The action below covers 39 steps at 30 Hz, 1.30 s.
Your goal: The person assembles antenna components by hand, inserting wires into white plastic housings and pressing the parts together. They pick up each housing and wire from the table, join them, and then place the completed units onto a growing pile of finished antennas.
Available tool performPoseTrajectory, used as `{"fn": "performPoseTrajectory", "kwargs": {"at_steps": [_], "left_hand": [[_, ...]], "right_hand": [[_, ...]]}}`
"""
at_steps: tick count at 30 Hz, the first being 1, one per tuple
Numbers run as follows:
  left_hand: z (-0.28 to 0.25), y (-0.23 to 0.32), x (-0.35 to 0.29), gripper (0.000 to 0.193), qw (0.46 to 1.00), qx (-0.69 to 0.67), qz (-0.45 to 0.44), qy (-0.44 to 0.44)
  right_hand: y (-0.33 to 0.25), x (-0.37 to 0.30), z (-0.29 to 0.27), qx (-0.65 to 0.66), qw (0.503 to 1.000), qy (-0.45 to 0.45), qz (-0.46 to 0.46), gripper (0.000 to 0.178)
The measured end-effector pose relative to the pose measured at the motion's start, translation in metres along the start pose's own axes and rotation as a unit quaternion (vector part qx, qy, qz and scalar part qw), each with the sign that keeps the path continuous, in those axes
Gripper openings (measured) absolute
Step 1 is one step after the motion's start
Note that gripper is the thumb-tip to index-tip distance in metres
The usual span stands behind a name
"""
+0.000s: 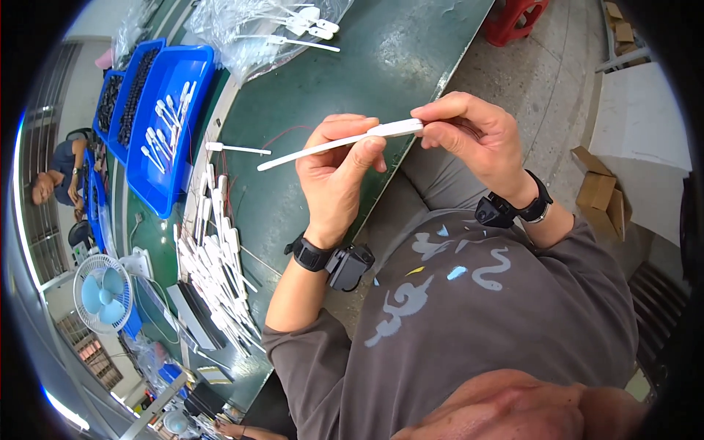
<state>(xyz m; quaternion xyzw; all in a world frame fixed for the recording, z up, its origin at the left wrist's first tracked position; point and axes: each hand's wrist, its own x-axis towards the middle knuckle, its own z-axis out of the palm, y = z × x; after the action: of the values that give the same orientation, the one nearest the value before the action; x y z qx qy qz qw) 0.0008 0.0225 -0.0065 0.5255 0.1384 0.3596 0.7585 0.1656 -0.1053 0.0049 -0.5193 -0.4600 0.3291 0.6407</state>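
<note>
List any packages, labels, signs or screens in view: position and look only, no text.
Clear plastic bag: top of the green bench, crumpled, holds white sticks.
Brown cardboard boxes: on the floor at right, small, flaps open.
More cardboard boxes: top right corner, brown, partly cut off.
Blue trays: upper left on the bench, rectangular, open.
No signs or screens can be made out.

Grey long-sleeved top with pale swirl print; black wristbands carrying small black boxes on both wrists.
</note>
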Motion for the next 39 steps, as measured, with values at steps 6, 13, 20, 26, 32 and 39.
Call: {"fn": "performPoseTrajectory", "kwargs": {"at_steps": [6, 13, 20, 26, 32, 39], "left_hand": [[0.010, 0.002, -0.003, 0.017, 0.999, -0.023, -0.031, -0.001], [0.014, 0.024, -0.007, 0.024, 0.874, 0.469, -0.002, -0.126], [0.014, 0.014, 0.002, 0.031, 0.761, 0.547, 0.335, -0.097], [0.027, 0.029, -0.012, 0.030, 0.792, 0.506, 0.323, -0.108], [0.037, 0.035, -0.025, 0.029, 0.768, 0.509, 0.375, -0.102], [0.029, 0.015, -0.012, 0.024, 0.782, 0.523, 0.332, -0.075]], "right_hand": [[0.004, 0.007, 0.005, -0.070, 0.988, 0.012, -0.134, 0.023], [0.000, 0.016, -0.011, -0.258, 0.944, 0.011, -0.207, 0.024], [-0.005, 0.008, -0.006, -0.217, 0.950, -0.062, -0.214, 0.020], [-0.019, 0.000, -0.001, -0.176, 0.951, -0.084, -0.239, 0.019], [-0.020, -0.012, 0.005, -0.130, 0.946, -0.090, -0.285, 0.019], [0.002, -0.009, 0.007, -0.116, 0.976, -0.041, -0.180, 0.019]]}}
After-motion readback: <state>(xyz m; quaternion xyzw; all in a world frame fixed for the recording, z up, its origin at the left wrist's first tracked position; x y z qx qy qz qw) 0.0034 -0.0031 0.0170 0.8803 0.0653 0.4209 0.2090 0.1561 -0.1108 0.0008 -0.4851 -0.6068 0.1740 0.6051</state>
